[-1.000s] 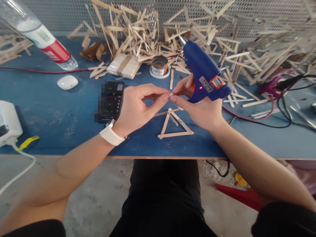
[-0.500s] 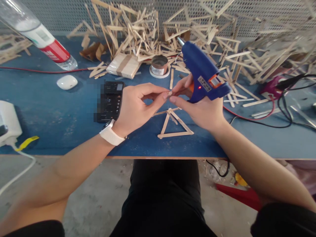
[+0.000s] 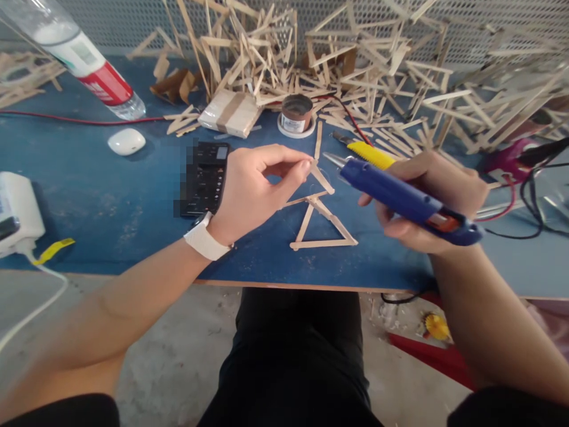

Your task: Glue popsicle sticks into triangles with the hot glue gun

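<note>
Between thumb and fingertips, my left hand [image 3: 260, 187] pinches the end of a wooden craft stick [image 3: 322, 179], which slants down to the right. My right hand [image 3: 438, 193] is wrapped round a blue hot glue gun [image 3: 391, 193]; its metal nozzle points left, just right of the pinched stick and apart from it. Below, a triangle of joined craft sticks [image 3: 326, 242] lies on the blue table, with another stick running left from its top. A yellow utility knife [image 3: 370, 153] lies behind the glue gun, partly hidden by my right hand.
A tangle of stick frames [image 3: 249, 50] fills the back. Before it are a wrapped stick bundle [image 3: 231, 114] and a small brown pot [image 3: 297, 112]. A phone [image 3: 207, 178], a white case [image 3: 127, 142] and a tilted bottle [image 3: 100, 80] lie left; cables run at right.
My right hand has moved right, away from my left fingers, and tipped the glue gun so its nozzle points left. The yellow knife and the pinched stick now show.
</note>
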`<state>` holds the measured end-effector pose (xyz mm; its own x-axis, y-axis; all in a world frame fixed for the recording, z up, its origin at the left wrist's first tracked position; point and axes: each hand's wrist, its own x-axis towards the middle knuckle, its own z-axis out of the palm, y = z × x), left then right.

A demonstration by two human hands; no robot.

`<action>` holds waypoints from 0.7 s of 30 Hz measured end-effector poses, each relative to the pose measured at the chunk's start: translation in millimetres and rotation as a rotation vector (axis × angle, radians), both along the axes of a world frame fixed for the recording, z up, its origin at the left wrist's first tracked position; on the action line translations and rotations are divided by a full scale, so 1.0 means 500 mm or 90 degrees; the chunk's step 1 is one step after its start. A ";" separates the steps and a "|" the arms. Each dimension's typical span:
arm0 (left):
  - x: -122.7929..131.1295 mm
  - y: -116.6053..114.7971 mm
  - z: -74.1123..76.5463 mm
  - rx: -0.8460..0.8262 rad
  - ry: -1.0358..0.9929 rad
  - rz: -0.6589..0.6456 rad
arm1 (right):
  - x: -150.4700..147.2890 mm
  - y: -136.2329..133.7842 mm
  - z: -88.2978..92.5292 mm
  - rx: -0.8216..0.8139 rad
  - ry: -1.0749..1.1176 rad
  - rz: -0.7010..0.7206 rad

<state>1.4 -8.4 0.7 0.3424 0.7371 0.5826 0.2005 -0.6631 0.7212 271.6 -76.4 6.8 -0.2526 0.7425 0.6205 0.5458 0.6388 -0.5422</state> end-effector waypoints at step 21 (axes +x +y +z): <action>0.002 -0.001 0.005 -0.017 -0.020 -0.018 | -0.001 0.002 0.004 0.093 -0.114 0.021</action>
<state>2.3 -9.1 3.3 0.3454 0.7423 0.5742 0.1581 -0.6491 0.7441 271.0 -75.5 8.8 -0.3910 0.6370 0.6644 0.6019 0.7230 -0.3390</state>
